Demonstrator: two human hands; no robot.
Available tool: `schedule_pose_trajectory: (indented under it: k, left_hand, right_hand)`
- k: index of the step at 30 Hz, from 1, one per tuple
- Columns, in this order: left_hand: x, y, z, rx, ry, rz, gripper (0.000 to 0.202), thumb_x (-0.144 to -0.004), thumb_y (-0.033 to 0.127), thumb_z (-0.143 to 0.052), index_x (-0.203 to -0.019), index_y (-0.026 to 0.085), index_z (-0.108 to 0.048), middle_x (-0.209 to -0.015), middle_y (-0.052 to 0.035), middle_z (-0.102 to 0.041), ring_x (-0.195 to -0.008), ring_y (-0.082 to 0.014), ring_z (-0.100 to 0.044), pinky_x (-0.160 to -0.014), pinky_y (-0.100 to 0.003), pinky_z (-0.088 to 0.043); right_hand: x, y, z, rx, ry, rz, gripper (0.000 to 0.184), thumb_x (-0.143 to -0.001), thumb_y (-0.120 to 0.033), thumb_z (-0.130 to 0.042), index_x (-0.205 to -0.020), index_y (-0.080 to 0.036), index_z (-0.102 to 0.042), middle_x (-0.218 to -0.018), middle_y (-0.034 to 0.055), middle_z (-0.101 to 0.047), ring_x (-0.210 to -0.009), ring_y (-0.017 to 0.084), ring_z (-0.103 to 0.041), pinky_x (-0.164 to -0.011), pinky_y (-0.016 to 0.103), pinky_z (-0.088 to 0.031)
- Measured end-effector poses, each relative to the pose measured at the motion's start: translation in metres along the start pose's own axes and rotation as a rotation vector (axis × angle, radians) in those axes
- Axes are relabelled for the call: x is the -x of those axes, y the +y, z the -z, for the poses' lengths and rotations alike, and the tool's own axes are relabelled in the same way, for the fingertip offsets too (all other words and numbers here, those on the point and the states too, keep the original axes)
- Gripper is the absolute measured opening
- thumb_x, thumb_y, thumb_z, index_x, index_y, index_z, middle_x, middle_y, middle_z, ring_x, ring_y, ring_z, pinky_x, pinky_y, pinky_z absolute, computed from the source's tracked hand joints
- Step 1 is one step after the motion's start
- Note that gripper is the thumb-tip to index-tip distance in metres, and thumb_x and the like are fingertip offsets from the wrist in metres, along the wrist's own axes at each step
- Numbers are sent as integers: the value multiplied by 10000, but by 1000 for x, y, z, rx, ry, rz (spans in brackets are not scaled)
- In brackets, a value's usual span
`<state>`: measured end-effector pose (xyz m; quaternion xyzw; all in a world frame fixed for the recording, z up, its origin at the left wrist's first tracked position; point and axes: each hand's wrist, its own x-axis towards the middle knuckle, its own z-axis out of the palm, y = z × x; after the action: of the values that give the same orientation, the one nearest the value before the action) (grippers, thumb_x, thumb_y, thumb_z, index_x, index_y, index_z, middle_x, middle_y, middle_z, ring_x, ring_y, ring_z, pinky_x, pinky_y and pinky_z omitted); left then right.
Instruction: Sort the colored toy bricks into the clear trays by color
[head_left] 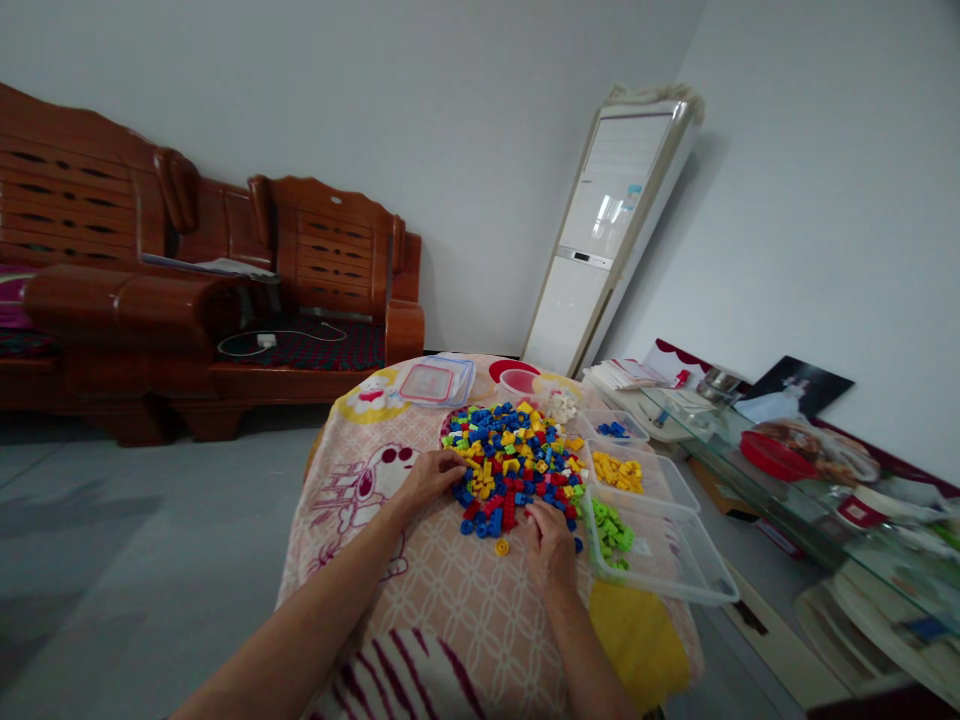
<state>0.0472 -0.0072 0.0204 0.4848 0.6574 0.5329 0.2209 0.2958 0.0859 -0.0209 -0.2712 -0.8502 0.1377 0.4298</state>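
A heap of small plastic bricks in blue, red, yellow and green lies on a table covered by a pink cartoon blanket. My left hand rests at the heap's left edge, fingers curled onto the bricks there. My right hand lies at the heap's near edge, fingers bent down on the bricks. To the right stand three clear boxes: one with green bricks, one with yellow bricks, one with blue bricks.
Clear lids and a red-rimmed tub sit at the table's far side. A wooden sofa stands at the left, a tall white air conditioner in the corner, and a cluttered glass shelf at the right.
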Motion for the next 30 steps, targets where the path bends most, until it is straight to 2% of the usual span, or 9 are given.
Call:
schedule_pose_trajectory:
  k: [3,6,9,11,16,23,27,30]
  left_hand:
    - [-1,-4,-2,40,72,23,303,-772,421,-563,-856,147,-662,-584,0,-625,-503,-138,-572,-496,-234,-452]
    - [-3,-11,0,-46,211,45,283,-788,392,-530,-864,154,-663,-601,-1,-643,-511,-135,-574,-512,-228,-455]
    - [-5,-16,3,-235,373,56,243,-783,317,-516,-884,167,-678,-731,-18,-694,-639,-144,-618,-610,-228,-481]
    - [-7,-18,5,-321,422,69,249,-765,248,-513,-930,171,-684,-853,-37,-712,-734,-153,-638,-682,-236,-493]
    - [-10,-24,4,-398,319,0,362,-758,175,-512,-1087,175,-665,-1019,-73,-698,-828,-168,-651,-771,-265,-501]
    - [-8,-20,2,-384,217,-120,325,-748,161,-495,-979,176,-723,-958,-71,-715,-862,-192,-649,-833,-294,-488]
    - [-6,-14,0,-267,118,-133,293,-751,222,-511,-929,184,-740,-868,-47,-730,-779,-182,-656,-771,-279,-500]
    - [-5,-12,-1,-152,125,-85,314,-750,251,-491,-935,160,-728,-809,-42,-726,-690,-172,-656,-673,-264,-507]
  right_hand:
    - [0,0,0,-9,13,6,336,-892,-184,-410,-1043,-174,-710,-1071,123,-683,-1027,216,-611,-908,388,-503]
    - [1,1,-1,-3,6,7,341,-893,-177,-407,-1053,-174,-708,-1078,120,-681,-1032,214,-609,-908,386,-502]
    - [1,5,-4,10,14,19,335,-891,-180,-410,-1039,-162,-710,-1061,124,-684,-1017,214,-611,-899,383,-505]
    - [2,7,-5,17,21,28,331,-888,-180,-412,-1025,-153,-712,-1047,127,-686,-1008,214,-613,-894,378,-507]
    - [2,8,-6,27,7,37,328,-887,-170,-412,-1034,-149,-704,-1059,128,-682,-1015,215,-609,-900,377,-505]
    - [1,3,-3,22,10,17,328,-887,-163,-412,-1033,-160,-707,-1066,124,-682,-1026,212,-608,-911,376,-499]
    - [2,5,-5,28,14,28,321,-887,-161,-414,-1034,-161,-699,-1070,119,-677,-1019,208,-606,-909,370,-499]
    - [2,8,-6,33,13,43,315,-885,-162,-417,-1039,-157,-693,-1073,121,-674,-1018,209,-604,-909,370,-499]
